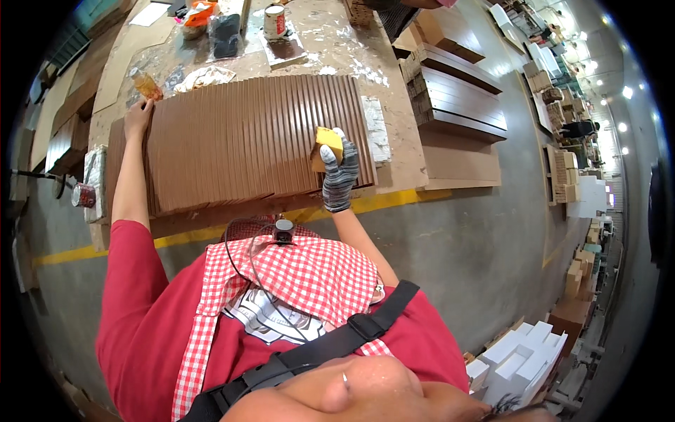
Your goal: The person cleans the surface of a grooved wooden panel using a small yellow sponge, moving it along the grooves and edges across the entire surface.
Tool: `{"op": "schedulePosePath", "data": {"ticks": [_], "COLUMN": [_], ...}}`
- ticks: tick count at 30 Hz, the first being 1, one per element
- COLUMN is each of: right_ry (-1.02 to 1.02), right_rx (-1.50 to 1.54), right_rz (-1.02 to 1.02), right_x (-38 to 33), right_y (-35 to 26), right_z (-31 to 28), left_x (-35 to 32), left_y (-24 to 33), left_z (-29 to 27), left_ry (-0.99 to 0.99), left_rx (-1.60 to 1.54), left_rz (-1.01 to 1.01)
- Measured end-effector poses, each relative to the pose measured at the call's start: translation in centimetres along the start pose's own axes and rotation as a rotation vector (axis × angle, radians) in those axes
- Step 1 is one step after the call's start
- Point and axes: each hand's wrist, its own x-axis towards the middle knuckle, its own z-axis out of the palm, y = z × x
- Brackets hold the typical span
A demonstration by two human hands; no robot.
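A long row of brown-painted boards (232, 141) stands on edge, packed side by side on the worktable in front of me. My left hand (138, 118), bare, has its fingers curled at the far left corner of the row, gripping a board there. Just beyond those fingers a clear bottle with orange-brown stains (146, 84) leans at a tilt. In a grey striped glove, my right hand (339, 172) holds a yellow sponge (328, 139) over the right end of the row. The sponge's lower side is stained brown.
The paint-spotted table (390, 133) carries a crumpled rag (204, 79), a paint-smeared can (275, 22) and a dark plastic-wrapped packet (226, 35). Stacked dark boards (460, 102) stand to the right. At the left edge hangs a red can (83, 195). A person (580, 129) is far right.
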Motion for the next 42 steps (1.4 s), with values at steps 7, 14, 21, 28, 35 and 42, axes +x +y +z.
{"op": "schedulePosePath", "data": {"ticks": [7, 14, 21, 28, 35, 42], "right_ry": [0.011, -0.017, -0.025, 0.002, -0.037, -0.041], "right_rx": [-0.105, -0.114, -0.102, -0.109, -0.048, -0.055], "right_rz": [-0.052, -0.056, -0.058, -0.079, -0.036, -0.027], "right_x": [0.3, 0.6, 0.5, 0.3, 0.5, 0.4], "right_y": [-0.5, -0.5, -0.5, 0.2, 0.0, 0.1], "right_z": [-0.4, -0.7, -0.9, -0.8, -0.6, -0.5], "left_x": [0.1, 0.4, 0.2, -0.1, -0.5, -1.1], "left_y": [0.2, -0.7, -0.2, 0.4, 0.7, 2.0], "left_z": [-0.2, 0.6, 0.3, -0.1, -0.7, -2.1], "left_ry": [-0.045, -0.026, -0.047, 0.015, 0.034, 0.039], "left_rx": [0.028, -0.008, 0.002, 0.032, -0.008, 0.019], "left_rz": [0.004, 0.028, 0.002, 0.052, 0.030, -0.024]}}
